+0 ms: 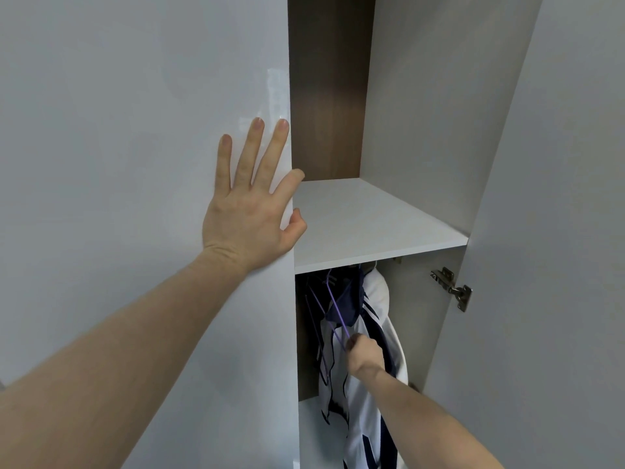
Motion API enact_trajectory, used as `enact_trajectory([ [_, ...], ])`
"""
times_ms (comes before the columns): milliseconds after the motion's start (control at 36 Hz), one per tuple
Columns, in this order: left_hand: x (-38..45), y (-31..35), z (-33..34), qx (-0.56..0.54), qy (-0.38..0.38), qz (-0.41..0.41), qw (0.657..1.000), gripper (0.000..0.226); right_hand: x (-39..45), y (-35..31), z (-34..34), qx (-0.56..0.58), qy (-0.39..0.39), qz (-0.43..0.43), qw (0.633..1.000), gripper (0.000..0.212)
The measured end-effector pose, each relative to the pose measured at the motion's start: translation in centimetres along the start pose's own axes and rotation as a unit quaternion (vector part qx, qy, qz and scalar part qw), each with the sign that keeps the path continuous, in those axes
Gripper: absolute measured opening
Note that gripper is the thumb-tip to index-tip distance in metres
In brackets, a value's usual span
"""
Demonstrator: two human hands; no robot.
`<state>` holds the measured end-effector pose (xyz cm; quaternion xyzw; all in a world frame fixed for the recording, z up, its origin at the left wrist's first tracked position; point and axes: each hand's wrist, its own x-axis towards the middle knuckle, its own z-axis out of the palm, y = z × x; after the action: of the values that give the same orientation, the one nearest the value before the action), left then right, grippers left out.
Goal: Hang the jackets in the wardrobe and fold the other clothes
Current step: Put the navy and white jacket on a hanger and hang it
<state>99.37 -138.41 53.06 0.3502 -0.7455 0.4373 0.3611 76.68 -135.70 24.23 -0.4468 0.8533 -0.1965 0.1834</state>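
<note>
- Wardrobe [422, 96]: I look into its open compartment from close range, with a brown back panel high up and pale walls on either side.
- Left door [135, 130]: a glossy white panel fills the left half of my view, its edge running down the middle.
- Right door [558, 231]: swung open at the right edge, held by a metal hinge [451, 287] just under shelf level.
- Shelf [372, 225]: a white board crosses the compartment; the hanging space lies below it.
- Jacket [375, 418]: white with navy stripes, it hangs in the space under the shelf, toward the right wall, the collar near the shelf's underside. The rail is hidden from me.
- Dark garment [348, 299]: navy cloth hangs just left of the jacket's collar, touching it; I cannot tell what kind of garment it is.
- Left hand [250, 204]: my grip here is flat and spread, four fingers straight against the left door's face, the thumb hooked round its edge beside the shelf.
- Right hand [365, 355]: my grip is closed tight, fingers curled round the lower bar of the hanger, in front of the jacket's chest.
- Hanger [333, 309]: thin and purple, it slants up from my right hand toward the dark garment; more thin hangers show at its left.
</note>
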Motion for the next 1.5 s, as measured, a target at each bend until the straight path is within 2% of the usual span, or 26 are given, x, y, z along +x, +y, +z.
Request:
enact_trajectory([
  [306, -0.1, 0.2, -0.4, 0.003, -0.012, -0.001, 1.000, 0.054, -3.4, 1.8, -2.2, 0.058, 0.000, -0.039, 0.998, 0.019],
  [500, -0.3, 0.0, -0.1, -0.017, -0.002, -0.004, 1.000, 0.047, -6.9, 4.0, -3.3, 0.069, 0.004, -0.055, 0.996, 0.027],
  [722, -0.2, 0.0, -0.9, -0.021, -0.039, -0.004, 0.999, 0.057, -12.1, 7.4, -5.7, 0.060, 0.024, -0.039, 0.997, 0.023],
  [889, -0.4, 0.1, -2.3, -0.069, -0.066, -0.003, 0.995, 0.059, -17.4, 10.6, -9.0, 0.076, 0.041, -0.041, 0.995, 0.031],
  [972, -0.7, 1.6, -4.2, -0.135, -0.094, -0.035, 0.986, 0.062, -20.5, 12.7, -11.1, 0.086, 0.035, -0.041, 0.995, 0.031],
  [1056, -3.2, 5.6, -7.2, -0.268, -0.135, -0.070, 0.951, 0.064, -23.7, 15.5, -13.0, 0.111, 0.043, -0.040, 0.992, 0.025],
  [1139, -7.9, 10.8, -10.4, -0.416, -0.206, -0.072, 0.883, 0.058, -27.2, 18.6, -14.4, 0.154, 0.043, -0.042, 0.986, 0.025],
  [1222, -13.0, 15.8, -13.0, -0.500, -0.291, -0.044, 0.815, 0.054, -31.1, 22.0, -15.7, 0.199, 0.041, -0.040, 0.978, 0.029],
  [1333, -18.5, 22.1, -15.9, -0.563, -0.392, -0.051, 0.726, 0.055, -37.1, 26.6, -17.8, 0.219, 0.048, -0.027, 0.974, 0.031],
  [1444, -21.9, 28.3, -19.2, -0.584, -0.453, -0.096, 0.667, 0.057, -43.7, 31.6, -20.0, 0.233, 0.056, 0.014, 0.971, 0.032],
  [1500, -23.1, 30.6, -20.8, -0.586, -0.471, -0.113, 0.650, 0.058, -46.5, 33.7, -20.7, 0.236, 0.062, 0.036, 0.969, 0.033],
])
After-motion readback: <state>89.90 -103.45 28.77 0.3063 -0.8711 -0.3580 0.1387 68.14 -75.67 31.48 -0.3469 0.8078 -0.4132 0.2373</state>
